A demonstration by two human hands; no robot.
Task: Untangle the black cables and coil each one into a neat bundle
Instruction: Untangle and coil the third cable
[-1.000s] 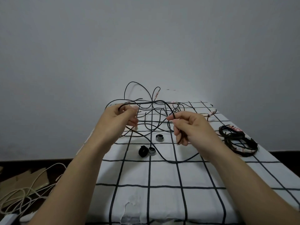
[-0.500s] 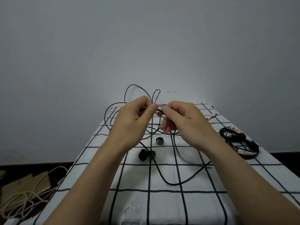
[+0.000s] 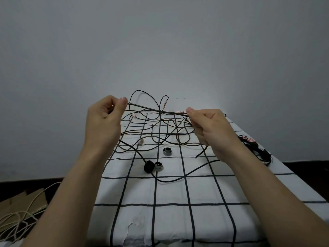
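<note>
A tangle of thin black cables [image 3: 156, 132] sprawls over the far half of the checked tablecloth [image 3: 169, 211]. My left hand [image 3: 104, 120] pinches one black cable between thumb and fingers, raised above the table's left side. My right hand [image 3: 208, 125] grips the same cable further along, at about the same height. The stretch of cable [image 3: 156, 110] between them runs nearly taut. One loose end [image 3: 201, 152] hangs below my right hand. A coiled black bundle [image 3: 256, 148] lies at the table's right edge, partly hidden by my right forearm.
A black ring [image 3: 149, 166] and two small metal rings [image 3: 158, 165] [image 3: 167, 151] lie mid-table. A long black cable [image 3: 178, 179] curves across the cloth nearer to me. On the floor at left are cardboard [image 3: 21, 204] and pale cords [image 3: 16, 216]. A grey wall stands behind.
Half a second ago my hands were close together at the middle; they have since moved apart and upward, stretching the pinched cable out between them.
</note>
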